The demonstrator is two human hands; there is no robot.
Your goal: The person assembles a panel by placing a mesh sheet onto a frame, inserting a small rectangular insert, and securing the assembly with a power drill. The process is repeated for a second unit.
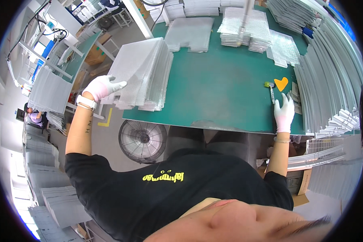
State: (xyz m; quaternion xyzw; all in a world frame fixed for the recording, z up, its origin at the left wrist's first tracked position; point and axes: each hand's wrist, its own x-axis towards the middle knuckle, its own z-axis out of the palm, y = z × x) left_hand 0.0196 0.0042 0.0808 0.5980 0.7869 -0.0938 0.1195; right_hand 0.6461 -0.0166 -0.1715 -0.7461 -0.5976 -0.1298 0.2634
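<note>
My left hand, in a white glove, is at the left edge of a tall stack of translucent mesh-patterned sheets. Its thumb and fingers are apart, and whether it touches the top sheet I cannot tell. On the right of the green table, my right hand, also gloved, has its fingers stretched forward and holds nothing visible. Just beyond its fingertips lie a small white tube with a yellow-green cap and an orange heart-shaped scraper.
More sheets lie at the back: a low pile, a taller stack and a loose sheet. Long pale strips are stacked along the right edge. A floor fan stands below the front edge. A person sits far left.
</note>
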